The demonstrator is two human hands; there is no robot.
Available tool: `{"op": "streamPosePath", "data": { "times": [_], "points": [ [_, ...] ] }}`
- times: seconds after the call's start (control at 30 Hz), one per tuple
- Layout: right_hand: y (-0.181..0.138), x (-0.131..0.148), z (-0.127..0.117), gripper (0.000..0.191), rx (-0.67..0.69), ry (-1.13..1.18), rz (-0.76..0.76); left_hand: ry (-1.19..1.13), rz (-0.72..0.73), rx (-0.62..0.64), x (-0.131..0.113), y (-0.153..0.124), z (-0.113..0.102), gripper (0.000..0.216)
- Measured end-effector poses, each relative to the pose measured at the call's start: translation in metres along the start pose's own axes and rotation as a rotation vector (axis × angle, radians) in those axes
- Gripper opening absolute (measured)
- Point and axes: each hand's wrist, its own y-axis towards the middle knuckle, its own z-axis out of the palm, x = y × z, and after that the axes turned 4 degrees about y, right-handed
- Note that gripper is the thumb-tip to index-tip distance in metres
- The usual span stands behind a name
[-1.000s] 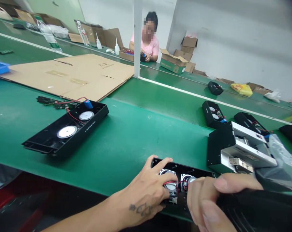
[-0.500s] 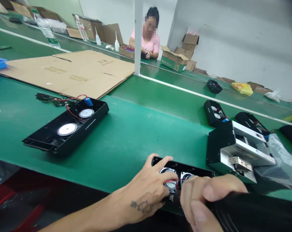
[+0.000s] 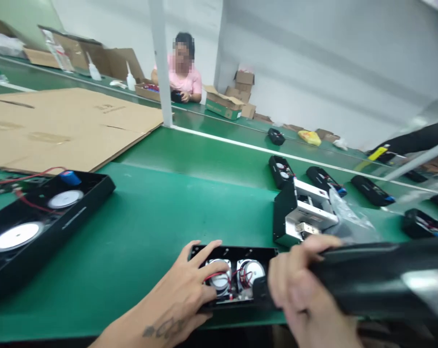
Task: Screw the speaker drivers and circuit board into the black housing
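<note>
A black speaker housing (image 3: 262, 252) lies near the bench's front edge, its open side showing two round speakers (image 3: 251, 273) with red and black wires. My left hand (image 3: 199, 278) grips its left end, fingers bent over the rim and the left speaker. My right hand (image 3: 299, 280) is closed around a black electric screwdriver (image 3: 371, 275), which runs off to the right. The screwdriver's dark front end is over the right part of the housing; its tip is hidden. On the left sits a larger-looking open speaker housing (image 3: 84, 217) with a blue capacitor-like cylinder (image 3: 70, 178).
A metal-and-black machine (image 3: 302, 212) stands right of centre beside a clear plastic bag (image 3: 353, 217). Several black housings (image 3: 373, 190) lie beyond. Flat cardboard (image 3: 77, 121) covers the back left. A white post (image 3: 161, 63) rises mid-bench; a co-worker (image 3: 184, 77) sits behind it.
The view has swung right, so the bench things appear farther left. My right hand and the screwdriver have lifted slightly and turned more level. My left hand stays on the housing.
</note>
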Motion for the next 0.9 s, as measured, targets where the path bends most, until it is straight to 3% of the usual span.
{"op": "streamPosePath", "data": {
  "times": [0.07, 0.13, 0.2, 0.27, 0.37, 0.5, 0.6, 0.7, 0.9],
  "points": [
    [0.03, 0.014, -0.027, 0.025, -0.232, -0.019, -0.151, 0.014, 0.017, -0.076, 0.007, -0.007, -0.006, 0.032],
    [0.06, 0.019, -0.059, 0.037, -0.434, -0.221, -0.302, 0.08, 0.04, -0.135, 0.009, -0.014, -0.016, 0.027],
    [0.085, 0.014, -0.091, 0.036, -0.55, -0.414, -0.413, 0.166, 0.081, -0.186, 0.006, -0.018, -0.026, 0.029],
    [0.102, 0.002, -0.115, 0.035, -0.588, -0.476, -0.416, 0.215, 0.139, -0.243, -0.002, -0.013, -0.033, 0.032],
    [0.114, -0.012, -0.131, 0.032, -0.543, -0.491, -0.361, 0.197, 0.141, -0.336, -0.017, 0.006, -0.033, 0.016],
    [0.109, -0.011, -0.133, 0.031, -0.388, -0.452, -0.215, 0.212, 0.105, -0.21, -0.034, 0.029, -0.023, 0.025],
    [0.088, -0.005, -0.131, 0.031, -0.269, -0.416, -0.045, 0.224, 0.076, -0.137, -0.042, 0.033, -0.01, 0.036],
    [0.057, 0.001, -0.128, 0.03, -0.209, -0.331, 0.052, 0.213, 0.016, -0.149, -0.048, 0.033, 0.007, 0.043],
    [0.012, 0.025, -0.113, 0.025, -0.218, -0.213, 0.024, 0.145, -0.006, -0.241, -0.056, 0.04, 0.031, 0.034]
  ]
}}
